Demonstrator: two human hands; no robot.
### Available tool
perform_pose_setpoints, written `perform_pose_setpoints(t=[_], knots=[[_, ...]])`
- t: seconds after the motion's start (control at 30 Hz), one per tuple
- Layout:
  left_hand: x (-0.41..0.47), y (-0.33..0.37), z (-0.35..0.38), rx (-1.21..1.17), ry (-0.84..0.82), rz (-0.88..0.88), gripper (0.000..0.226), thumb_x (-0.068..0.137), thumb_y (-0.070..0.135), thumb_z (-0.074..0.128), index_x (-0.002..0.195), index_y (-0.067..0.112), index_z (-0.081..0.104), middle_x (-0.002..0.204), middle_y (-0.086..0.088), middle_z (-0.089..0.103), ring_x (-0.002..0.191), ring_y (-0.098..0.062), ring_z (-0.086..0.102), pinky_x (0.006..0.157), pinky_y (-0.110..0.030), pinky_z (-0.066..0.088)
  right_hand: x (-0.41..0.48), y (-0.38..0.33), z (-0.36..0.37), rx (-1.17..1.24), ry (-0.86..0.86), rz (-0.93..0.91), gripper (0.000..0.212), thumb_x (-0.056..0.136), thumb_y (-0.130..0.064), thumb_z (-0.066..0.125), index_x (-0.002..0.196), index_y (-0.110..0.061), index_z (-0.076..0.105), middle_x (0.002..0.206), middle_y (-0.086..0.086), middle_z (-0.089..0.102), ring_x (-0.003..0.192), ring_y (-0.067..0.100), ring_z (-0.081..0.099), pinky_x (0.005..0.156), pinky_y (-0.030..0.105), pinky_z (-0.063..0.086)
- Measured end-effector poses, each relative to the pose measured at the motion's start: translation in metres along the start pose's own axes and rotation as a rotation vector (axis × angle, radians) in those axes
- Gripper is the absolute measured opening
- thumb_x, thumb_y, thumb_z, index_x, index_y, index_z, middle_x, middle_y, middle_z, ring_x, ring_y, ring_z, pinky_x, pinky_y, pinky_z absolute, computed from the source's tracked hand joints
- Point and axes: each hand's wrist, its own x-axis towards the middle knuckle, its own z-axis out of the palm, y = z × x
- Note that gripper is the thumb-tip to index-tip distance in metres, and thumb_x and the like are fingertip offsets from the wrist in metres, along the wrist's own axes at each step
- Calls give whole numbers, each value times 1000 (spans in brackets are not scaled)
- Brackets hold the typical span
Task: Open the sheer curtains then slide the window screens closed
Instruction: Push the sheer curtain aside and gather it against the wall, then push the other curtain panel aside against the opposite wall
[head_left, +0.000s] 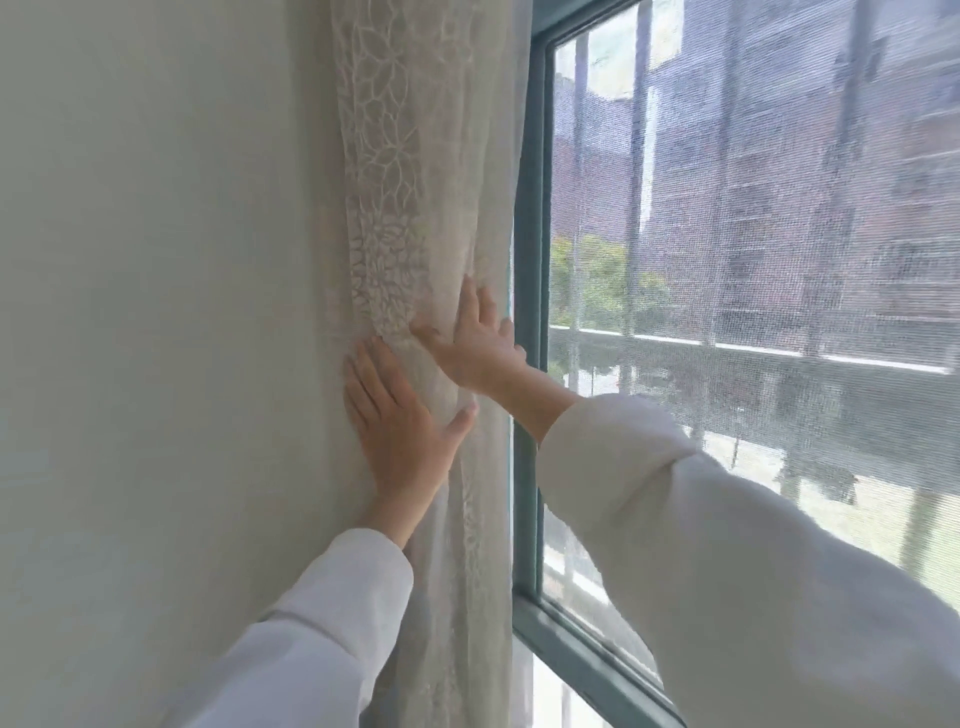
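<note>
Head view: both hands (400, 431) (478, 343) press bunched sheer curtain (415, 208) beside window frame (530, 312).

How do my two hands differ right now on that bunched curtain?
The left hand sits lower, fingers pointing up, at the wall-side edge of the sheer curtain. The right hand sits higher, reaching across from the window side, fingers angled up and left. Both lie flat and open, pressing the gathered fabric, and both arms wear white sleeves.

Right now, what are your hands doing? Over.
Left hand, right hand flat, pressing bunched sheer curtain against wall. Mesh window screen uncovered. Nothing in the way.
</note>
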Motion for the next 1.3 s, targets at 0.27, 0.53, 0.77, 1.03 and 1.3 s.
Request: perform_pose_setpoints(t=[0.27, 0.53, 0.77, 1.03, 1.3], knots=[[-37, 39, -38, 5, -67, 22, 113, 65, 47, 73, 140, -2, 4, 150, -26, 6, 139, -38, 5, 113, -47, 6, -64, 14, -42, -57, 42, -31, 101, 79, -68, 45, 143, -19, -16, 155, 3, -12, 140, 37, 0, 109, 57, 14], [-108, 111, -60, -54, -140, 83, 112, 66, 56, 67, 141, 1, 4, 151, -23, 8, 139, -36, 7, 112, -46, 10, -140, 69, -108, -154, 198, -96, 99, 79, -64, 49, 144, -16, -8, 156, 8, 0, 140, 33, 7, 107, 56, 21], [-166, 202, -70, -329, -319, 172, 112, 63, 81, 37, 142, 10, 1, 154, -13, 8, 140, -26, 9, 112, -38, 12, -227, 134, -176, -236, 393, -98, 86, 83, -55, 53, 144, -12, 10, 148, 12, 27, 132, 32, 28, 103, 46, 33], [-213, 292, -75, -770, -488, 331, 119, 57, 87, 34, 142, 9, 4, 152, -13, 14, 138, -18, 13, 111, -35, 15, -326, 188, -251, -446, 665, 42, 76, 85, -46, 55, 142, -9, 21, 139, 12, 40, 124, 29, 38, 101, 41, 33], [-274, 389, -97, -1075, -691, 599, 119, 58, 87, 33, 141, 11, -4, 152, -6, 1, 137, -13, 1, 113, -39, 12, -437, 208, -318, -665, 869, 303, 72, 85, -44, 56, 141, -10, 25, 141, 11, 39, 127, 28, 37, 104, 44, 30]])
